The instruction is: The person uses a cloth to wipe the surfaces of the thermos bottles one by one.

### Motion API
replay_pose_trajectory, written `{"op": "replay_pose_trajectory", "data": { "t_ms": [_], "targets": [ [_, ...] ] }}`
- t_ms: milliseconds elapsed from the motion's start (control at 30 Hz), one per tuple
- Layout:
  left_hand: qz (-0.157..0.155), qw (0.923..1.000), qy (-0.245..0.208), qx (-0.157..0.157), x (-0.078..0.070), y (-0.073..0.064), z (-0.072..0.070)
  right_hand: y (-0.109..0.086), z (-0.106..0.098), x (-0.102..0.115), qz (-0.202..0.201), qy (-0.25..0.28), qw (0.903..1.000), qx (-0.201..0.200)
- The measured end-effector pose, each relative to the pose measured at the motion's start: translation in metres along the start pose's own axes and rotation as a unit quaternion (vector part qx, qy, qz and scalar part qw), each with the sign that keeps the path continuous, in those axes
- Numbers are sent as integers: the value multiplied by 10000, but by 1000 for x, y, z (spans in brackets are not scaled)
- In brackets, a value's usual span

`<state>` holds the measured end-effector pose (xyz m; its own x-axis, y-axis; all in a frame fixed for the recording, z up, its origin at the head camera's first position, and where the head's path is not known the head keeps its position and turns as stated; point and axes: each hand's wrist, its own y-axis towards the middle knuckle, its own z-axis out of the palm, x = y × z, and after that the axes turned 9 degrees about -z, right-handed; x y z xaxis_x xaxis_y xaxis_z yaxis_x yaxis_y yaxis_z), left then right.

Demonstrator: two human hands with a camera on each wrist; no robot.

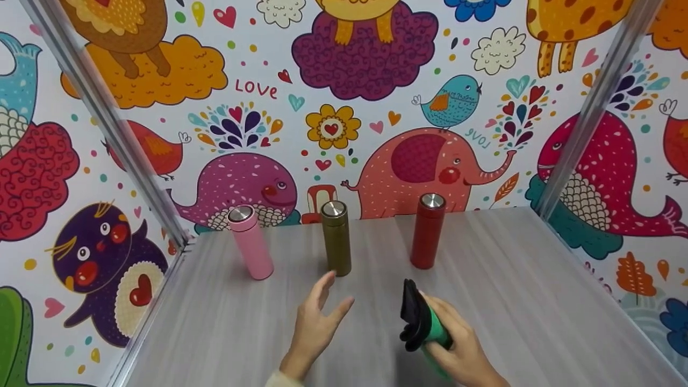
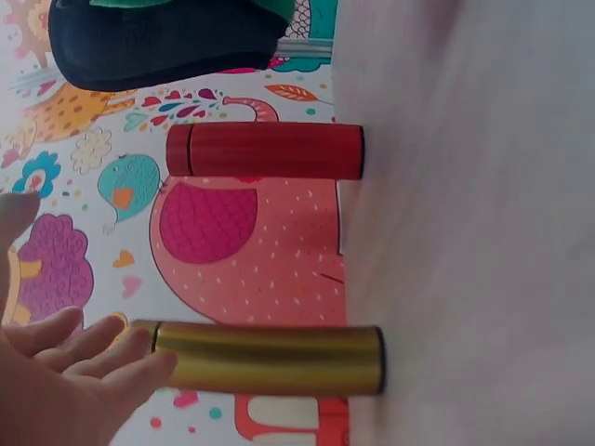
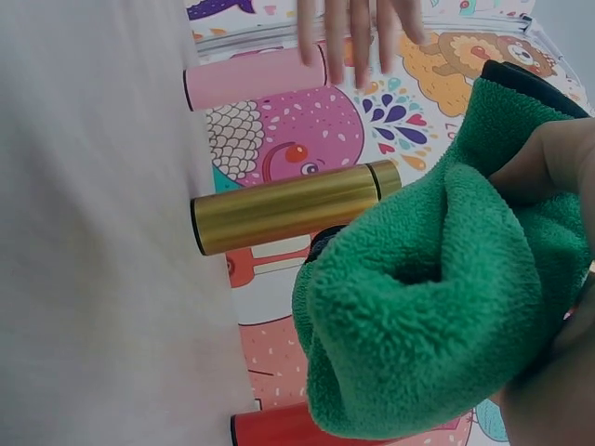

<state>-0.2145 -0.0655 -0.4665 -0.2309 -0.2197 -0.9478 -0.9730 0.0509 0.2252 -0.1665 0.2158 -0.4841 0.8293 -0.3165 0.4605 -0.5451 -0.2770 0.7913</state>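
Note:
A folded cloth (image 3: pixel 418 307), fluffy green on one face and black on the other, is gripped by my right hand (image 1: pixel 457 344) above the front of the table. My left hand (image 1: pixel 314 328) is raised with fingers spread and holds nothing. Ahead of it stands an olive-gold thermos flask (image 1: pixel 337 242) with a silver lid; in the left wrist view the fingertips overlap the lid end of this gold flask (image 2: pixel 270 360). To the right a red flask (image 1: pixel 427 236) stands upright, beyond the cloth. A pink flask (image 1: pixel 252 247) stands at the left.
All three flasks are spaced in a row near the back of the grey wood-grain table (image 1: pixel 215 333). Behind them rises a wall panel (image 1: pixel 333 166) printed with cartoon animals. Metal corner posts (image 1: pixel 580 123) frame the left and right sides.

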Motion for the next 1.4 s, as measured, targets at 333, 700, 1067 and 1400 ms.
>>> {"op": "replay_pose_trajectory", "data": {
  "t_ms": [333, 700, 1067, 1400],
  "targets": [
    [401, 9976, 320, 456, -50, 115, 66, -7, -14, -3, 277, -251, 9992, -123],
    [-682, 9873, 1131, 883, -41, 187, 151, -24, -33, -7, 504, -373, 9976, -280],
    [-686, 9867, 1090, 989, -28, 193, 172, -28, -37, -7, 679, -545, 9950, -483],
    [-256, 9889, 857, 1187, -51, 156, 129, -14, -32, 7, 801, -371, 9940, -642]
  ]
}}
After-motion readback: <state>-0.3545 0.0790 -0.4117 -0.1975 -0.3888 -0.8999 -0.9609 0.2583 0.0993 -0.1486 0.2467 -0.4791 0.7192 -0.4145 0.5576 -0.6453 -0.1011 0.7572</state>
